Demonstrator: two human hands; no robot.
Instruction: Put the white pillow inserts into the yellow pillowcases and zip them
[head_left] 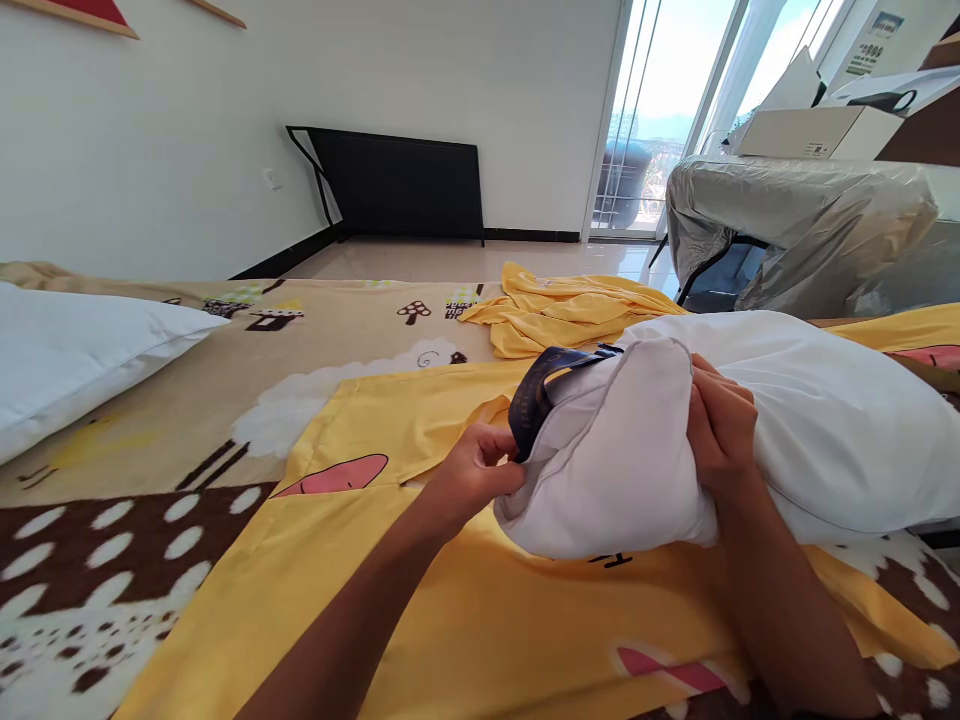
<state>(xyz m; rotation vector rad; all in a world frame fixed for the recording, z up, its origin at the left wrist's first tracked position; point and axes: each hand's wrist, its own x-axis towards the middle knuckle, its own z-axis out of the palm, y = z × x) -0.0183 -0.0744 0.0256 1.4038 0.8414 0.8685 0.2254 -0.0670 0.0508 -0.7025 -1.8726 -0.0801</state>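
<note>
A white pillow [847, 430] lies across the right side, its near end raised and bunched between my hands. A dark blue band with faint lettering [534, 395] runs along the edge of that end. My left hand [484, 465] pinches the pillow's edge at the lower end of the band. On the other side, my right hand [724, 425] has its fingers curled around a fold of the white cloth. Beneath the pillow a yellow cloth with pink printed shapes [420, 590] is spread out; whether it is a pillowcase I cannot tell.
A second white pillow [90, 350] rests at the left on a patterned blanket [360, 325]. Crumpled yellow cloth [570, 305] lies beyond my hands. Farther off are a black panel [397, 185], a plastic-wrapped piece of furniture [795, 200] and a box [810, 130].
</note>
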